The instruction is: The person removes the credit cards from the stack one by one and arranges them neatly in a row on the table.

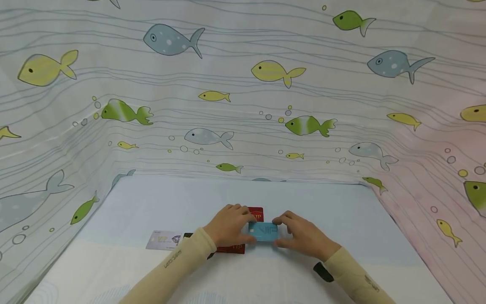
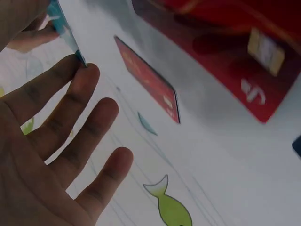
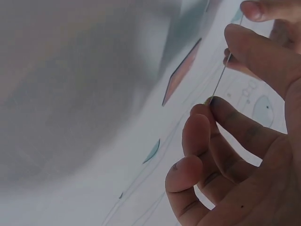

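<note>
A light blue VIP card (image 1: 263, 232) is held between my two hands, raised off the surface; in the right wrist view it shows edge-on as a thin line. My left hand (image 1: 229, 226) pinches its left end between thumb and fingers, with the other fingers spread in the left wrist view. At its right end my right hand (image 1: 303, 236) pinches the card by thumb and fingertips. Just behind lies a red VIP card (image 1: 256, 214), partly covered by the blue one. A dark red VIP card (image 1: 232, 248) lies beneath my left hand, partly hidden.
Left of my left forearm lies a silvery VIP card (image 1: 162, 240). A black card (image 1: 187, 235) peeks out beside the sleeve, mostly hidden. The pale tabletop (image 1: 322, 202) is enclosed by a fish-print cloth (image 1: 243, 114) at the back and sides.
</note>
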{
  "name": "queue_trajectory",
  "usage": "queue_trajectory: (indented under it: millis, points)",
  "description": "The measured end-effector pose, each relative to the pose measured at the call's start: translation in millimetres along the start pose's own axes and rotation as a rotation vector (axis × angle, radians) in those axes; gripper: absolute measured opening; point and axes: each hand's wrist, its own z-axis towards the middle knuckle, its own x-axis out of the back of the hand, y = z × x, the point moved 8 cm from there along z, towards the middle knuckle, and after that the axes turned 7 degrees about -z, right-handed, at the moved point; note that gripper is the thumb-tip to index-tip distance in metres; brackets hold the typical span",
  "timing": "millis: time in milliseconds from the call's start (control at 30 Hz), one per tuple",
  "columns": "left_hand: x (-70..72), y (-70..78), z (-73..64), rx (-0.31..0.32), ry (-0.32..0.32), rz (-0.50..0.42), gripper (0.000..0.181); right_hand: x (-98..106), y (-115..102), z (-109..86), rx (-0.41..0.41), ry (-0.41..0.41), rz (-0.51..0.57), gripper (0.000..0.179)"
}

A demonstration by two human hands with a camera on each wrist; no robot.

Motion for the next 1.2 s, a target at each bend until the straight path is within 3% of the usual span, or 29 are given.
queue_trajectory:
  millis: [267, 667, 1200]
  points:
    - [-9.2, 11.6, -8.0, -0.006, -0.041, 0.019, 0.048, -12, -3, -7.4, 0.009, -0.056, -0.023, 0.052]
    - [-27.7, 11.7, -12.1, 0.006, -0.089, 0.028, 0.048, -25, -11, -8.8, 0.013, -0.1, -0.082, 0.054]
    - [-26.6, 11.8, -12.3, 0.026, -0.106, -0.016, 0.049, -27, -8, -9.3, 0.023, -0.096, -0.075, 0.052]
